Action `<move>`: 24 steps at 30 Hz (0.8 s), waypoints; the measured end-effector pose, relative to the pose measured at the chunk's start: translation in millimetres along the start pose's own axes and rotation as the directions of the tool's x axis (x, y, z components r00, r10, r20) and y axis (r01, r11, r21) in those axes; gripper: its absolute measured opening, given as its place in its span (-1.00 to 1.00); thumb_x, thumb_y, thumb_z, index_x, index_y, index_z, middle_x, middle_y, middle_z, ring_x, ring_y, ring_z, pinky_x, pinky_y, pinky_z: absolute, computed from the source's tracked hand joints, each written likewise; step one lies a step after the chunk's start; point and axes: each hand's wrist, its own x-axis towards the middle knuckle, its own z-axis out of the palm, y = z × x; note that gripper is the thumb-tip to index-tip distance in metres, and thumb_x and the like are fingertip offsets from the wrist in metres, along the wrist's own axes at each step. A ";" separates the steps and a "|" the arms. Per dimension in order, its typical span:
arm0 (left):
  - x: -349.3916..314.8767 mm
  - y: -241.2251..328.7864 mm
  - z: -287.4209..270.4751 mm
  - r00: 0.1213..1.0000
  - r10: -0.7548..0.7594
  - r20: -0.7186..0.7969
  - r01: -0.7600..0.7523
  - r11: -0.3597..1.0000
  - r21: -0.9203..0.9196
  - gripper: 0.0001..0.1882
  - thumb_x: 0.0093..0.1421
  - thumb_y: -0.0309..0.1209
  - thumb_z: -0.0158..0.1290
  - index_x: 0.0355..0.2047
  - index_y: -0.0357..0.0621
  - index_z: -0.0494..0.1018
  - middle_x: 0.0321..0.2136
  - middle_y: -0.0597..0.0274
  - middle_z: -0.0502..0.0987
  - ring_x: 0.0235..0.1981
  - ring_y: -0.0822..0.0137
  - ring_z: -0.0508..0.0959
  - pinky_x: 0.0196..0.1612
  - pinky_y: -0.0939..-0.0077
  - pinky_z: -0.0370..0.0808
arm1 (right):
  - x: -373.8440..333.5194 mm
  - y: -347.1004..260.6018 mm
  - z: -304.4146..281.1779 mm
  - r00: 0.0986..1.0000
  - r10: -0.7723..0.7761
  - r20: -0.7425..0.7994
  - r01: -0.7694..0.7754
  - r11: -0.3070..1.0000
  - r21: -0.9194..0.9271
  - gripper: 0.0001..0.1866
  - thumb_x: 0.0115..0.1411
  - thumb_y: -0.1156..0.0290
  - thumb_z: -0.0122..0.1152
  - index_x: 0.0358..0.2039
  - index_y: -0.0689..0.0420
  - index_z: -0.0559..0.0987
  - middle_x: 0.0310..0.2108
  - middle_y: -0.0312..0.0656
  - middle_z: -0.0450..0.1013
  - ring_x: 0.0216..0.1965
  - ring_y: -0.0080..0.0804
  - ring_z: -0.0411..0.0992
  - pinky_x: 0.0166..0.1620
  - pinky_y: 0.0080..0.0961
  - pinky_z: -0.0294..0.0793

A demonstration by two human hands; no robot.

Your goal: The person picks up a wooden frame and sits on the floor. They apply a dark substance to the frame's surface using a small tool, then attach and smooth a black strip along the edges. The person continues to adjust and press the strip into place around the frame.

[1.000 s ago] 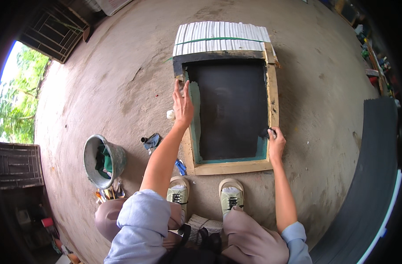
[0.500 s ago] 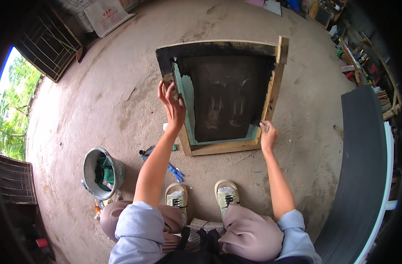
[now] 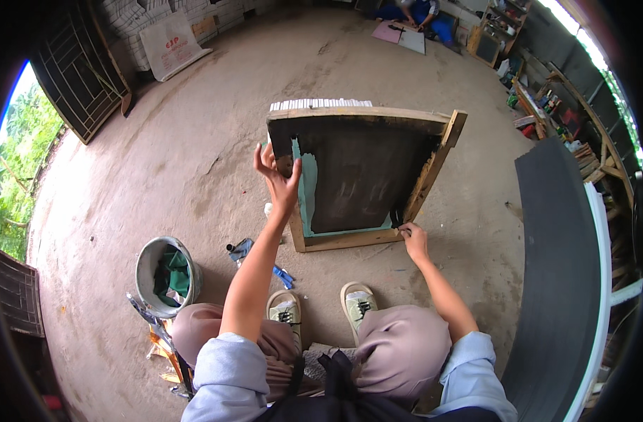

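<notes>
A wooden frame (image 3: 367, 112) with a dark panel and green edging is tilted up off the concrete floor, its near edge resting on the ground. My left hand (image 3: 278, 176) grips the frame's left side rail partway up. My right hand (image 3: 413, 238) holds the near right corner of the frame at the floor. A stack of white slats (image 3: 320, 103) shows just behind the frame's raised far edge. My knees and two shoes (image 3: 321, 309) are below the frame.
A metal bucket (image 3: 165, 274) holding green cloth stands at my left, with a blue tool (image 3: 283, 276) and small items on the floor nearby. A large dark board (image 3: 564, 281) lies on the right. A person in blue crouches far back by shelves.
The frame has gone from lying flat to tilted steeply upward at its far edge. Both hands stayed on its sides and rose with it.
</notes>
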 end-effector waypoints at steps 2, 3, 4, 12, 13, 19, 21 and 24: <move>25.2 44.5 6.6 0.997 -0.067 -0.024 0.065 0.995 -0.077 -0.19 0.14 -0.31 0.10 0.24 0.02 -0.18 0.11 -0.06 0.16 0.10 0.05 0.26 0.16 0.15 0.12 | 2.0 -10.4 -22.5 0.995 -0.077 0.058 0.081 0.994 -0.068 -0.85 0.05 0.52 0.18 -0.32 0.23 0.55 -0.33 -0.02 0.49 -0.22 -0.10 0.46 -0.12 -0.29 0.42; 37.1 59.9 6.0 0.996 -0.074 -0.054 0.073 0.997 -0.028 -0.25 0.15 -0.26 0.10 0.22 0.00 -0.08 0.07 -0.05 0.22 0.07 0.08 0.28 0.14 0.18 0.15 | 5.4 -23.4 -35.3 0.986 -0.127 0.105 0.139 0.983 -0.120 -0.83 0.02 0.51 0.20 -0.33 0.23 0.55 -0.30 0.01 0.47 -0.21 -0.07 0.45 -0.11 -0.27 0.41; 43.9 67.9 8.6 0.993 -0.086 -0.085 0.087 0.996 0.010 -0.31 0.16 -0.22 0.10 0.21 -0.02 0.01 0.03 -0.03 0.28 0.05 0.11 0.31 0.13 0.20 0.17 | 9.0 -30.9 -50.1 0.974 -0.166 0.153 0.193 0.965 -0.180 -0.81 -0.02 0.50 0.22 -0.33 0.23 0.56 -0.28 0.03 0.46 -0.21 -0.03 0.44 -0.10 -0.24 0.40; 64.9 72.3 4.9 0.991 -0.076 -0.112 0.092 0.984 0.152 -0.70 0.22 -0.26 -0.04 -0.39 -0.31 0.41 -0.59 0.09 0.46 -0.57 0.34 0.42 -0.40 0.45 0.37 | 52.3 -97.5 -120.9 0.929 0.079 0.362 0.084 0.907 -0.412 -0.75 0.06 0.38 0.19 -0.29 0.28 0.56 -0.29 0.15 0.49 -0.17 0.03 0.46 -0.10 -0.18 0.42; 63.4 72.8 5.6 0.989 -0.064 -0.133 0.084 0.985 0.151 -0.72 0.22 -0.27 -0.06 -0.39 -0.31 0.40 -0.59 0.08 0.46 -0.57 0.35 0.41 -0.41 0.45 0.36 | 53.2 -102.6 -114.8 0.921 0.141 0.362 0.038 0.895 -0.444 -0.73 0.06 0.36 0.19 -0.29 0.31 0.55 -0.29 0.15 0.49 -0.18 0.03 0.46 -0.11 -0.18 0.43; 69.6 69.6 4.2 0.972 -0.075 -0.221 0.104 0.987 0.124 -0.74 0.22 -0.31 -0.10 -0.43 -0.23 0.47 -0.57 0.10 0.51 -0.56 0.37 0.43 -0.41 0.44 0.37 | 16.9 -35.8 -20.5 0.838 0.520 0.164 -0.476 0.844 -0.246 -0.60 0.10 0.22 0.15 -0.20 0.33 0.52 -0.17 0.17 0.46 -0.17 0.05 0.47 -0.10 -0.17 0.46; 74.9 67.7 -6.8 0.979 -0.089 -0.183 0.121 0.977 0.174 -0.71 0.23 -0.29 -0.13 -0.40 -0.23 0.50 -0.50 0.07 0.56 -0.52 0.37 0.47 -0.38 0.44 0.39 | -1.6 -8.3 13.6 0.650 0.724 0.231 -0.745 0.667 0.007 -0.45 0.17 0.03 0.08 -0.05 0.28 0.44 -0.10 0.05 0.44 -0.16 -0.03 0.48 -0.14 -0.17 0.49; 89.0 59.8 -35.6 0.986 -0.073 -0.150 0.111 0.959 0.261 -0.67 0.25 -0.26 -0.14 -0.39 -0.26 0.51 -0.49 0.06 0.57 -0.49 0.39 0.47 -0.34 0.46 0.39 | -21.8 -23.4 70.1 0.576 0.697 0.428 -0.817 0.514 0.263 -0.34 0.16 -0.03 0.08 0.06 0.28 0.34 0.02 0.06 0.35 -0.04 -0.08 0.41 -0.07 -0.18 0.46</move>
